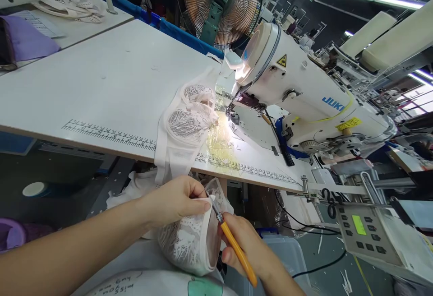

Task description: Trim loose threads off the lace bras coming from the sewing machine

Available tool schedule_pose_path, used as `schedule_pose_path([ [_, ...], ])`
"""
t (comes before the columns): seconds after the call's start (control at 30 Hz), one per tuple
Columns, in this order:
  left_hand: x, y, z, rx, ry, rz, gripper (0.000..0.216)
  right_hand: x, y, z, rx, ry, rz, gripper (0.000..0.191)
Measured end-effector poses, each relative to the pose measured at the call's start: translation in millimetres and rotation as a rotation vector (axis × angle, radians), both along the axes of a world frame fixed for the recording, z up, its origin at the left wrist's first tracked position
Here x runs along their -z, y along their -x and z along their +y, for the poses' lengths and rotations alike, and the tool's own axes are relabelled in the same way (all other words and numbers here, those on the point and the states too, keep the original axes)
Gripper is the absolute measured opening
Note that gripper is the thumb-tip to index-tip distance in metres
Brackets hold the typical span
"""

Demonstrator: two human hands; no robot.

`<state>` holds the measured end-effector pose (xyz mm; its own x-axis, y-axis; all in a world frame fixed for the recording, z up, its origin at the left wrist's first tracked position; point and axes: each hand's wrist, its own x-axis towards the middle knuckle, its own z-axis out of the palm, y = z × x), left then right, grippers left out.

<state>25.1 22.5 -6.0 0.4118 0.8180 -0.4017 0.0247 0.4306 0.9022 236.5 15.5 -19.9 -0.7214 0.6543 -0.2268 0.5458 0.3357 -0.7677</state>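
My left hand (179, 201) pinches the white edge band of a lace bra (187, 242) above my lap, thumb on top. My right hand (245, 242) grips a pair of orange-handled scissors (237, 251). Their metal blades point up and away from me and meet the bra's edge beside my left fingertips. Whether the blades are apart, I cannot tell. Another white lace bra part (186, 120) lies on the table edge just beyond my left hand, its band hanging over the front.
A white JUKI sewing machine (304, 88) stands right of the white table (101, 75), its lamp lit. A fan (219, 11) is behind. Printed rulers run along the table front. A control box (365, 233) sits low right, near black cables. A clear plastic bin (284, 255) is below.
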Motion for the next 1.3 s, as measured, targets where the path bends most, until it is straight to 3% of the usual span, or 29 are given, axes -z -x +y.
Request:
schedule_pose_path([
  [0.17,0.5,2.2,0.5,0.025,-0.001,-0.033,0.026,9.5,1.7,-4.8,0.054,0.062,0.075,0.060],
  [0.33,0.0,6.1,-1.1,0.045,-0.033,-0.003,0.029,21.1,0.9,-3.3,0.151,0.000,0.198,0.050],
  [0.53,0.7,7.8,-7.0,-0.008,-0.152,0.043,0.024,5.3,-2.5,-12.6,0.324,-0.063,0.316,0.036],
  [0.67,1.2,7.1,-12.8,-0.083,-0.098,-0.047,0.023,-1.5,14.1,-26.4,0.205,-0.219,0.307,0.021],
  [0.77,0.0,11.1,-18.8,-0.129,-0.008,-0.127,0.027,5.0,30.9,-34.1,0.153,-0.441,0.285,0.008],
  [0.9,-1.5,27.2,-30.6,-0.231,0.048,-0.193,0.029,18.4,42.3,-41.2,0.199,-0.668,0.258,0.021],
  [1.1,8.0,51.5,-52.9,-0.334,0.099,-0.229,0.030,24.8,51.8,-43.6,0.143,-0.631,0.135,0.023],
  [1.23,11.3,67.1,-71.2,-0.377,0.025,-0.178,0.033,9.8,62.8,-45.3,0.029,-0.555,0.305,0.012],
  [1.3,6.5,83.3,-83.2,-0.381,-0.084,-0.013,0.039,-3.8,62.8,-46.6,-0.001,-0.459,0.392,0.007],
])
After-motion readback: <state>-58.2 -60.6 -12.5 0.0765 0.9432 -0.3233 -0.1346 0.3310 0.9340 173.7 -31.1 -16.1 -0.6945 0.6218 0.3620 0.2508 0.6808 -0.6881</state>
